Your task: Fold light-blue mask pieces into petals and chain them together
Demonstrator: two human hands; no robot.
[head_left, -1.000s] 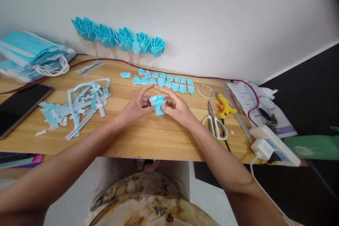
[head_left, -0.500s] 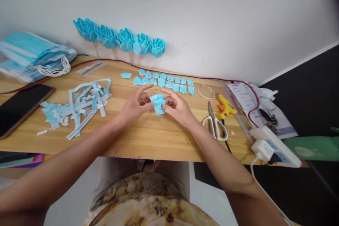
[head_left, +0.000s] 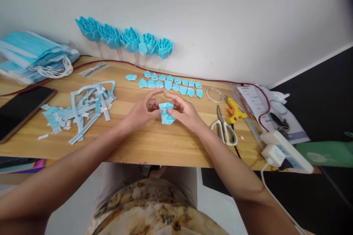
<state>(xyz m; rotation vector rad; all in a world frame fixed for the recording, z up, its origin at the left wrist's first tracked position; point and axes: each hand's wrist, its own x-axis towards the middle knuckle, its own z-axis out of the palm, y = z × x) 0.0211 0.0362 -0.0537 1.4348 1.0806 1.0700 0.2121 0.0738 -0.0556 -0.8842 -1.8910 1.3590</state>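
A small piece of light blue mask fabric [head_left: 167, 118] with folds across it is pinched between my two hands above the table. My left hand [head_left: 145, 109] grips its left edge with thumb and fingers. On the other edge, my right hand [head_left: 185, 112] pinches it with the thumb in front. Both index fingers are raised and arch over the piece. Just beyond my hands lie two rows of folded blue petals [head_left: 183, 90], and a single petal [head_left: 131, 77] sits apart to the left.
Blue fabric flowers [head_left: 130, 40] on sticks lean against the wall. Left are masks [head_left: 30, 53], a phone [head_left: 24, 112] and cut strips [head_left: 82, 110]. Right lie scissors [head_left: 224, 128], a yellow glue gun [head_left: 235, 110], a tape roll [head_left: 214, 95] and a power strip [head_left: 292, 156].
The fabric piece has been turned and unfolded slightly, so its folds sit differently and its lower part hangs a little lower. Both hands still hold it near the same spot.
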